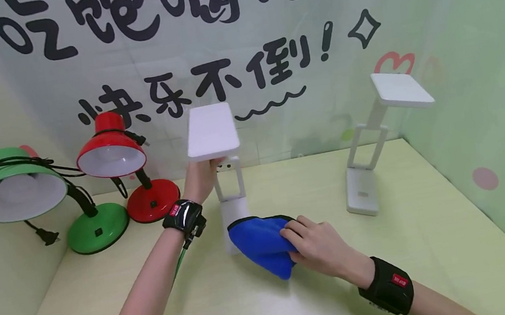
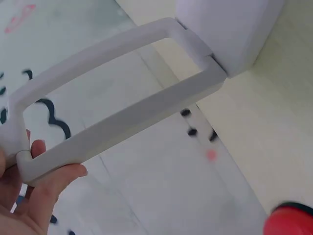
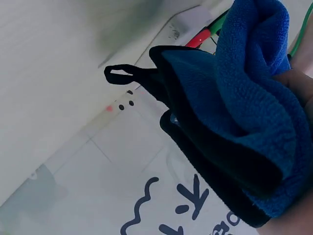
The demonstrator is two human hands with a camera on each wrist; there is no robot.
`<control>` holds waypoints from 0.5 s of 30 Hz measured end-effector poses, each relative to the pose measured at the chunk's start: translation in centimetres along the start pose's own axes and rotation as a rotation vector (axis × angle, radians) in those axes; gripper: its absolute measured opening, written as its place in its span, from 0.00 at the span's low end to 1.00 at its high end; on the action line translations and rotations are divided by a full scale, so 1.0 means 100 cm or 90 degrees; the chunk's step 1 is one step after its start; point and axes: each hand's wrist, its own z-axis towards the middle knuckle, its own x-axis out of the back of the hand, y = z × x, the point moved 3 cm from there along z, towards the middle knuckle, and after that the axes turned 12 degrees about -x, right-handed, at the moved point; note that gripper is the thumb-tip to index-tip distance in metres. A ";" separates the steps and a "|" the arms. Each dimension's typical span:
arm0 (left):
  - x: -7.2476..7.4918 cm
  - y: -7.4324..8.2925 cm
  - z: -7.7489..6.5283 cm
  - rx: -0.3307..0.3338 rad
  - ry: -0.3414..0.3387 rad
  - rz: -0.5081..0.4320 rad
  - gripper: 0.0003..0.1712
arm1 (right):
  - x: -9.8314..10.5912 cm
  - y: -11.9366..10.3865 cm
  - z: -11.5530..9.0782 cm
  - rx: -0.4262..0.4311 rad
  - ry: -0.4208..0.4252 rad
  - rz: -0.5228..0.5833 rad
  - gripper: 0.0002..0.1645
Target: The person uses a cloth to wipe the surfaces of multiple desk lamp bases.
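Observation:
A white folding desk lamp [image 1: 212, 131] stands at the middle of the table, its flat head raised. My left hand [image 1: 201, 181] grips it just below the head. In the left wrist view, the thumb and fingers pinch the upper joint of the lamp's open frame arm [image 2: 122, 115]. My right hand [image 1: 321, 246] holds a bunched blue cloth [image 1: 262, 244] with black edging, which overlaps the lamp's base in the head view. A black hanging loop [image 3: 122, 75] sticks out from the cloth's edge in the right wrist view.
A second white folding lamp [image 1: 362, 192] stands to the right on the pale table [image 1: 312, 187]. At the left are a red desk lamp [image 1: 110, 137] and a green desk lamp [image 1: 97, 230], with black cords wound about them. Walls rise behind and at both sides.

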 end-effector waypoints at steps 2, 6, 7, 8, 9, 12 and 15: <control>-0.009 0.011 -0.001 0.001 -0.017 -0.012 0.15 | -0.001 -0.001 0.002 0.005 -0.003 0.001 0.22; -0.024 0.033 -0.006 -0.003 -0.058 -0.017 0.16 | -0.008 -0.006 0.002 0.028 -0.025 -0.008 0.21; -0.028 0.038 -0.007 -0.004 -0.069 -0.025 0.17 | -0.010 -0.007 0.002 0.032 -0.033 -0.011 0.20; -0.031 0.042 -0.008 -0.009 -0.080 -0.025 0.17 | -0.011 -0.009 0.001 0.035 -0.043 -0.015 0.20; -0.033 0.047 -0.010 -0.016 -0.092 -0.024 0.18 | -0.013 -0.010 0.000 0.036 -0.056 -0.018 0.20; -0.038 0.059 -0.014 -0.046 -0.111 -0.018 0.18 | -0.019 -0.014 -0.003 0.027 -0.112 -0.018 0.23; -0.042 0.067 -0.016 -0.071 -0.121 -0.005 0.18 | -0.026 -0.017 -0.008 0.008 -0.172 -0.009 0.27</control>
